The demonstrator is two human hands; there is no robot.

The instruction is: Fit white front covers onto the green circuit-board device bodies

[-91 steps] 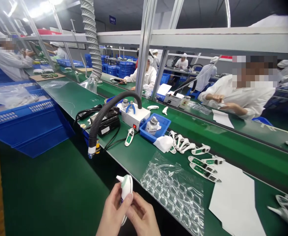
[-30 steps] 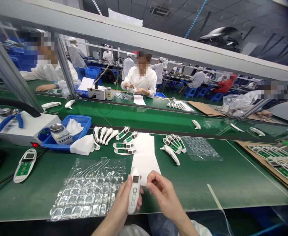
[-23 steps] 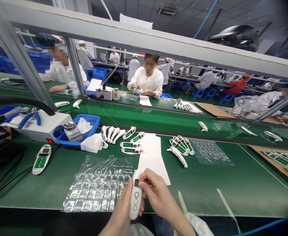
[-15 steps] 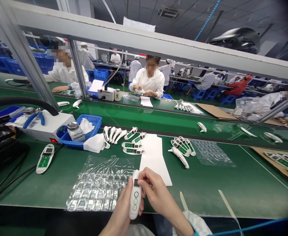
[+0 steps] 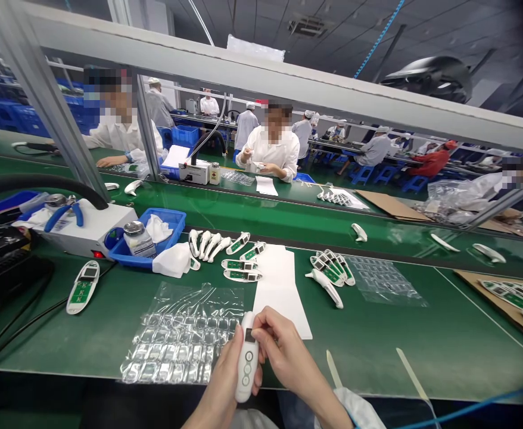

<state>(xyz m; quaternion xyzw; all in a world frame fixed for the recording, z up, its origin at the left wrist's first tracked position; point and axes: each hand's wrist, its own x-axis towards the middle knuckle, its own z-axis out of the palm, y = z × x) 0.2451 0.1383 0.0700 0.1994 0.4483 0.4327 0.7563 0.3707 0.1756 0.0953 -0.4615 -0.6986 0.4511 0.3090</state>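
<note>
My left hand point(image 5: 226, 364) is wrapped around a white handheld thermometer point(image 5: 246, 357), held upright above the bench's front edge. Its face has a small dark screen point(image 5: 249, 335) at the top and round buttons below. Thumb and forefinger of my right hand point(image 5: 282, 342) are pinched together at the screen's right edge; whatever is between them is hidden. Beside the left hand lies a clear plastic blister sheet point(image 5: 172, 345). Behind the hands, white paper point(image 5: 282, 298) lies flat on the green bench.
Several open housings with green circuit boards point(image 5: 242, 275) and white shells point(image 5: 208, 245) lie beyond. At left stand a blue tray point(image 5: 178, 229) with a bottle point(image 5: 137, 239), and a white box point(image 5: 114, 220). Green conveyor point(image 5: 261, 217) runs behind, with co-workers across it. Metal frame bars point(image 5: 288, 77) cross overhead.
White shells on the conveyor have shifted to the left. My hands keep nearly the same hold on the thermometer. A co-worker opposite has moved their hands slightly.
</note>
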